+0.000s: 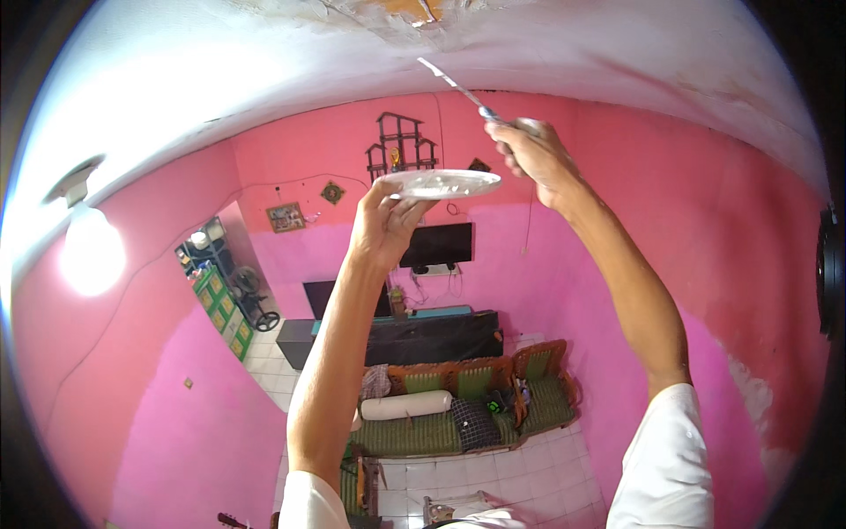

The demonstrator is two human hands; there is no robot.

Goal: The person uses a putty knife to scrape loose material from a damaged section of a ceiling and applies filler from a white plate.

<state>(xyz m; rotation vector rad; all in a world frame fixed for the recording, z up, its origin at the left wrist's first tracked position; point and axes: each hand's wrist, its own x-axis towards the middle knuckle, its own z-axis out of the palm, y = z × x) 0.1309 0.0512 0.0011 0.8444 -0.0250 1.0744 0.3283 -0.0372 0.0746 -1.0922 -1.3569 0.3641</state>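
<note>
My left hand (pixel 388 225) is closed under and around the left edge of a round, shallow plate (pixel 454 183) with whitish material on it, held up at the middle of the view. My right hand (pixel 529 154) is higher and to the right, wrapped round the handle of a long thin scraper (pixel 449 81). The blade points up-left toward the white ceiling (pixel 599 40), its tip streaked white. Whether it touches the ceiling I cannot tell. Above the tip the ceiling shows a rough patch (pixel 410 18) with a brownish area.
A lit bulb (pixel 92 251) hangs at left under the ceiling. Below are pink walls (pixel 194 388), a wall-mounted screen (pixel 436 247), a black cabinet (pixel 441 339), a wooden sofa with green cushions (pixel 410 432) and a tiled floor (pixel 551 463). A doorway shows a green cabinet (pixel 220 313) and a fan (pixel 247 282).
</note>
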